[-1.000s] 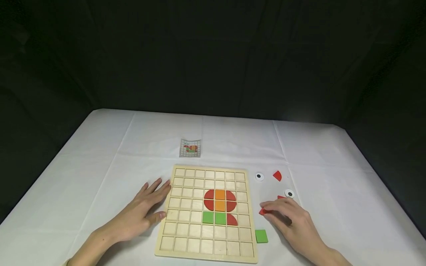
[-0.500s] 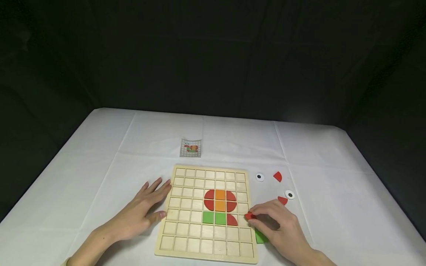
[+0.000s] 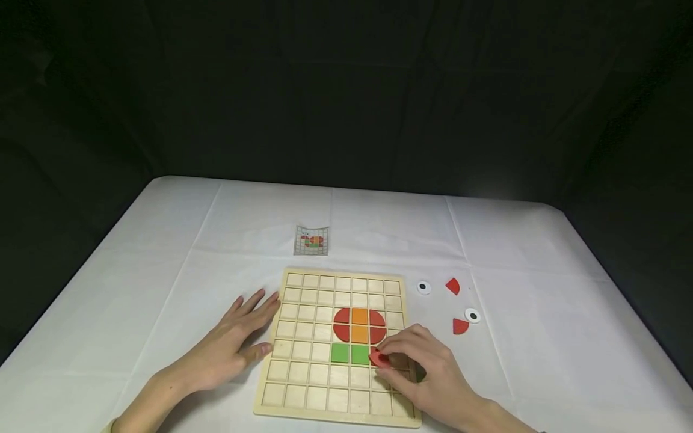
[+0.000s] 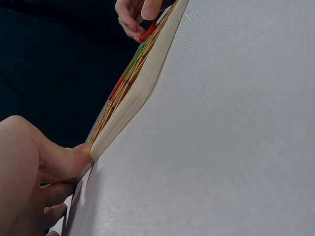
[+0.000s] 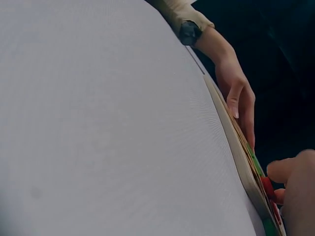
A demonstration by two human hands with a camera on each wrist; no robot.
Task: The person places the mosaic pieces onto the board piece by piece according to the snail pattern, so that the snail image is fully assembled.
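A wooden grid board (image 3: 305, 376) lies flat on the white cloth. My left hand (image 3: 224, 343) rests at its left edge, fingers extended, thumb touching the rim. With thumb and fingertips my right hand (image 3: 428, 373) pinches a red quarter-circle tile (image 3: 379, 359) over the board's right part. The held tile overlaps the red quarter-circle in the cell beneath, mostly hiding it. Two green square tiles (image 3: 349, 353) sit in cells just left of it. Above them, red quarter-circles (image 3: 341, 332) flank two orange square tiles (image 3: 360, 325), forming a rounded shape.
Right of the board lie two googly-eye discs (image 3: 424, 287) and two loose red quarter-circles (image 3: 460, 326). A green square tile (image 3: 420, 374) beside the right edge is mostly hidden by my right hand. Behind the board lies a small picture card (image 3: 311, 240) with a coloured grid pattern.
My right hand has moved left from the cloth onto the board, carrying the red quarter-circle tile. The left hand has stayed at the board's edge.
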